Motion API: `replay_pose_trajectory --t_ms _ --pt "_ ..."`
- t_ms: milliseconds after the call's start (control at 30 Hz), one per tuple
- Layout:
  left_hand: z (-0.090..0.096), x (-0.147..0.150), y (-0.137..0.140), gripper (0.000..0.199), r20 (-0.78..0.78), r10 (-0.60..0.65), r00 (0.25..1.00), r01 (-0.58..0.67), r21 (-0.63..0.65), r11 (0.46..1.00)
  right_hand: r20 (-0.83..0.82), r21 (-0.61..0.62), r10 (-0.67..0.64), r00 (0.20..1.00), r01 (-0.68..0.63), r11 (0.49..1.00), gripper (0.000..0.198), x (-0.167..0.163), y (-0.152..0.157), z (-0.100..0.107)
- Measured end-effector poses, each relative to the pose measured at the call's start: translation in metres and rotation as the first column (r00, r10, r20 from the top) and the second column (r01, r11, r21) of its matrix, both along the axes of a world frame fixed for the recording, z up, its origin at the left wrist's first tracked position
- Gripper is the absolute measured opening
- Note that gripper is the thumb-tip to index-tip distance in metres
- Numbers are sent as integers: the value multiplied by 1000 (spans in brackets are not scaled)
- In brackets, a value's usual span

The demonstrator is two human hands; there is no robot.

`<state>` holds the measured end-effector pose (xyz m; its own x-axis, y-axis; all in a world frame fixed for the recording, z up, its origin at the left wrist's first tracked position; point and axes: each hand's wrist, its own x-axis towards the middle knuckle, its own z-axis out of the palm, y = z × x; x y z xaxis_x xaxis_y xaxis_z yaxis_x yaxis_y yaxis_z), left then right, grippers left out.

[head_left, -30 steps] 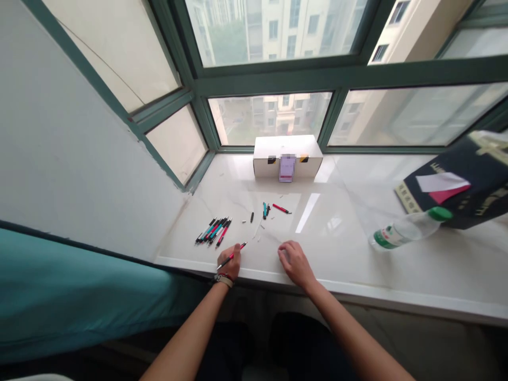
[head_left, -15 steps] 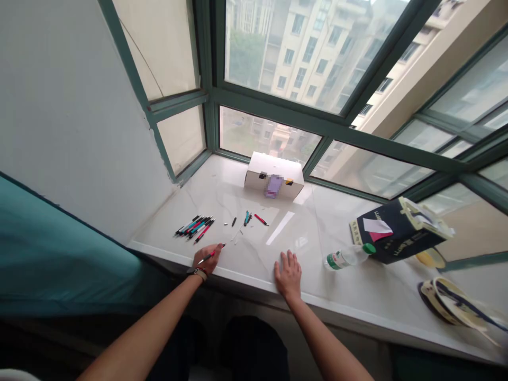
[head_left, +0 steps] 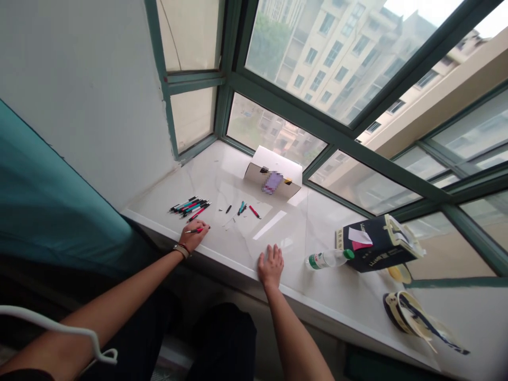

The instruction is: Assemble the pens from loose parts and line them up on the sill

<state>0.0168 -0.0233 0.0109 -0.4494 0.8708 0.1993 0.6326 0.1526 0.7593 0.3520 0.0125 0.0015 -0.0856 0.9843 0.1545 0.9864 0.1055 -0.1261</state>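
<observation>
Between the fingers of my left hand (head_left: 193, 237) is a red and black pen (head_left: 194, 230), held low over the front edge of the white sill (head_left: 242, 248). Just beyond that hand lies a loose row of pens (head_left: 192, 205) in black, blue and red. My right hand (head_left: 271, 265) rests flat on the sill near its front edge, fingers spread, holding nothing. Farther back, a small black pen part (head_left: 228, 209), blue and black pen pieces (head_left: 242, 207) and a red pen piece (head_left: 254, 211) lie apart, with thin white bits among them.
A white box (head_left: 273, 164) stands at the back by the window. To the right are a plastic bottle (head_left: 327, 259) with a green cap, lying on its side, a dark carton (head_left: 377, 243) and a round container (head_left: 410, 312). A white cable (head_left: 59, 327) crosses at lower left.
The whole view has tilted and shifted. My left hand still holds the pen and is now closer to the row of pens. My right hand stays flat on the sill.
</observation>
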Motion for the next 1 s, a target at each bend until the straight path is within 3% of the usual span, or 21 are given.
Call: replay_pose_trajectory --t_ms 100,200,400,533,667,1000 --pt "0 -14 -1 31 148 70 987 -56 -97 994 -7 -7 3 1000 -3 1000 53 0 0 0" --pt "-1 -26 -2 35 216 61 974 -15 -210 977 -22 -18 12 1000 -13 1000 53 0 0 2" --pt "0 -42 5 34 -148 24 989 -66 -290 955 -38 -25 7 999 -8 1000 53 -2 0 4" --pt "6 -51 16 32 -297 -163 941 30 -407 913 -32 -25 2 999 -3 1000 53 -2 0 3" --pt "11 -58 27 32 -392 -299 870 134 -396 908 -24 -16 3 1000 -3 1000 53 -1 0 2" --pt "8 -61 42 38 -462 -200 864 17 -369 929 -24 -18 -3 1000 3 1000 53 -1 0 0"
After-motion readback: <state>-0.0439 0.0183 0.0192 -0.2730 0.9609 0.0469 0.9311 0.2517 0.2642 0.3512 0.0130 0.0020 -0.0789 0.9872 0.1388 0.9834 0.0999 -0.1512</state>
